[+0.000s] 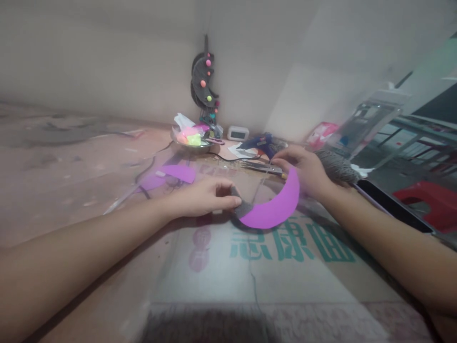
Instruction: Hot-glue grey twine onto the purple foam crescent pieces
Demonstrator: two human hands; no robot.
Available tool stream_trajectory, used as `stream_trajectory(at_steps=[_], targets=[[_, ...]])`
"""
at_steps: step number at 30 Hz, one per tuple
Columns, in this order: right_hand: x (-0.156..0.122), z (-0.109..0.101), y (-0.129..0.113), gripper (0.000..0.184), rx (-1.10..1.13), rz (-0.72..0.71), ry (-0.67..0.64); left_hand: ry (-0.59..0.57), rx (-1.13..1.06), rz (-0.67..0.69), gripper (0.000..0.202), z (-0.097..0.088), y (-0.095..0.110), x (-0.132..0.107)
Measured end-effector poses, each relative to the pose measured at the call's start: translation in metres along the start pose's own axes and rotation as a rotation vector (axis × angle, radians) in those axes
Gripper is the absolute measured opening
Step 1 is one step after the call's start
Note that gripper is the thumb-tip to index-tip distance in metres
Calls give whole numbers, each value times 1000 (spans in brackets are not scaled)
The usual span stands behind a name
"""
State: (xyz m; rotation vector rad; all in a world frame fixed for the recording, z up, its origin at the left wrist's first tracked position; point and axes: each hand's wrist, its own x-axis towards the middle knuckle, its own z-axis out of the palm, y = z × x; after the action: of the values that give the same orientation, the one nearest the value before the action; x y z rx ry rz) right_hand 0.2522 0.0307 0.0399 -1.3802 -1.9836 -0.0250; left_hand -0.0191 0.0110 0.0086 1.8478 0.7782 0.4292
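Note:
A purple crescent-shaped cutout (273,212) is held just above the cardboard, its left tip wrapped in grey yarn (244,206). My left hand (203,196) pinches that wrapped tip between thumb and fingers. Beyond the crescent's right tip is my right hand (300,166), its fingertips closed on a thin strand of the yarn that runs down toward the wrapped end. Behind my right wrist lies the grey yarn ball (335,166). More purple pieces (178,172) rest left of my left hand.
Printed cardboard (214,281) covers the table. Toward the wall are a metal bowl (194,146) of bright pieces, a small digital clock (238,133), a blue glue gun (259,142) and a decorated grey crescent (203,81). A phone (392,205) lies at right, near a red stool (432,202).

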Motion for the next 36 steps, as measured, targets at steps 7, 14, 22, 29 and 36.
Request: stream_trajectory(at_steps=[7, 14, 22, 29, 36], targets=[[-10, 11, -4, 33, 43, -284, -205, 68, -62, -9, 24, 1, 4, 1], [-38, 15, -57, 35, 642, 34, -242, 215, -208, -31, 19, 5, 2, 3], [-45, 29, -60, 28, 766, 362, -355, 292, -205, -15, 31, 8, 0, 3], [-48, 26, -65, 10, 614, 269, -276, 252, -149, 6, 40, 7, -2, 5], [-45, 31, -62, 12, 623, 260, -215, 225, -73, -5, 41, 6, 1, 3]])
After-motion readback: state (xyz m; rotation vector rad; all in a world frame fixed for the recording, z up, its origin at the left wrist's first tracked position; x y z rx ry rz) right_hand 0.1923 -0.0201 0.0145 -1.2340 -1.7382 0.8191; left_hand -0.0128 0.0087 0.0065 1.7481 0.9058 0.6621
